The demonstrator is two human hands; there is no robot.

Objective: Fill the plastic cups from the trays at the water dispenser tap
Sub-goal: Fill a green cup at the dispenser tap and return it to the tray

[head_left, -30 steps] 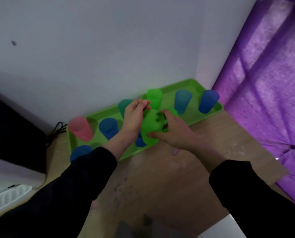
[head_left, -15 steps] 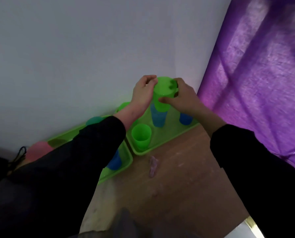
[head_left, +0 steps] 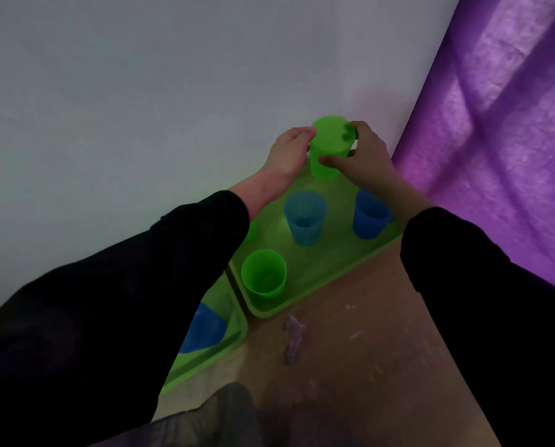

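Green translucent plastic cup: upright between both my hands, over the far end of the right green plastic tray, close to the white wall; I cannot tell whether its base touches the tray.
Left grip: fingers curled against the cup's left side near the rim, grasping it.
Right grip: thumb across the cup's near side, fingertips hooked over the rim, grasping the same cup.
On the right tray: light blue plastic cup in the middle, darker blue plastic cup just beside my right wrist, second green plastic cup at the near left corner; all upright and apart.
Left green plastic tray: just beside the right one, mostly under my black left sleeve; a deep blue plastic cup on it shows in part.
Wooden surface: carries both trays; a pale purple smear lies near the right tray's near edge.
Purple curtain: hangs at my right.
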